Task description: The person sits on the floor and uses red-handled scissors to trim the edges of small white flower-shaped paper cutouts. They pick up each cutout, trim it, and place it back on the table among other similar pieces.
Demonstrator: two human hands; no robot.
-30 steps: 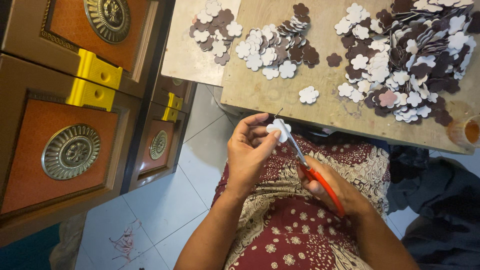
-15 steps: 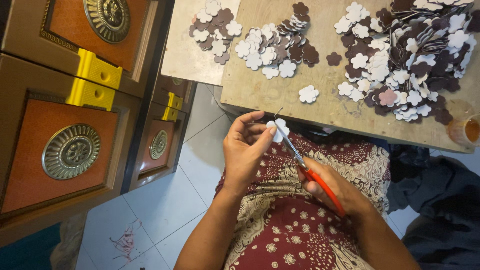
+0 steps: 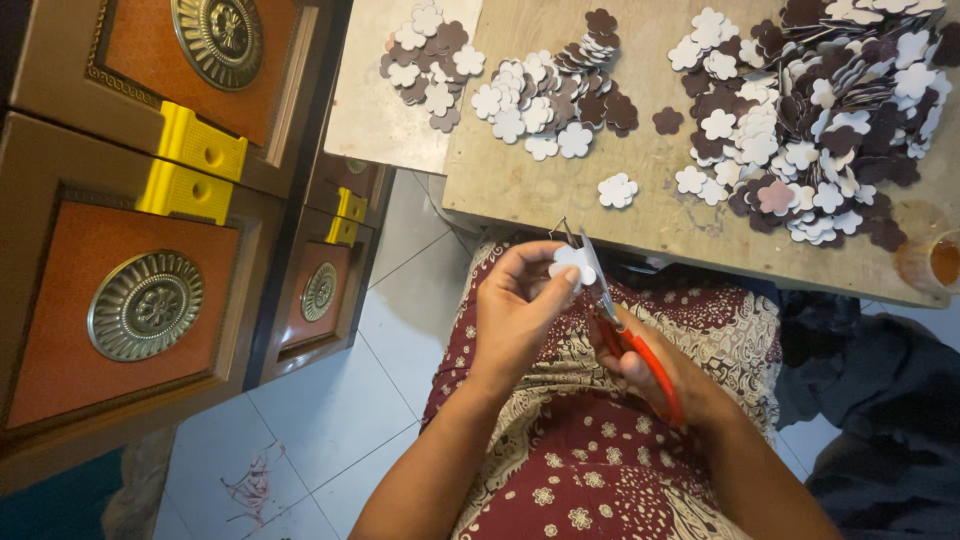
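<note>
Taking the wooden worktable (image 3: pixel 520 190) as the landmark, the far left, well away from its edge, was filled by brown cabinet panels with embossed brass-coloured medallions (image 3: pixel 145 305) and yellow plastic corner brackets (image 3: pixel 190 165). Below them lay a pale tiled floor (image 3: pixel 330 400) with a few thin reddish scraps on it.

Just off the table's near edge, above a lap covered in maroon patterned fabric (image 3: pixel 590 470), the left hand (image 3: pixel 520 310) pinched a small white flower-shaped cutout (image 3: pixel 572 262) between thumb and fingertips, fingers curled closed on it. The cutout sat at the top of that hand, held flat-on to the camera.

Immediately right of it, the right hand (image 3: pixel 660 365) was wrapped around orange-handled scissors (image 3: pixel 625 325). Their long axis ran diagonally from the handles low at the right up and leftward to the blade tips, which stood slightly parted just beside the cutout's right edge, seemingly touching it. So the piece lay up and left of the right hand's grip, at the blades' mouth, and the left hand was the one carrying it.

On the table itself, a single white cutout (image 3: pixel 617 190) lay apart near the front, with a small scatter of white and brown flowers (image 3: pixel 530 95) behind it and a large heap (image 3: pixel 830 110) toward the right end. At the table's right corner stood a small cup of orange liquid (image 3: pixel 935 262).
</note>
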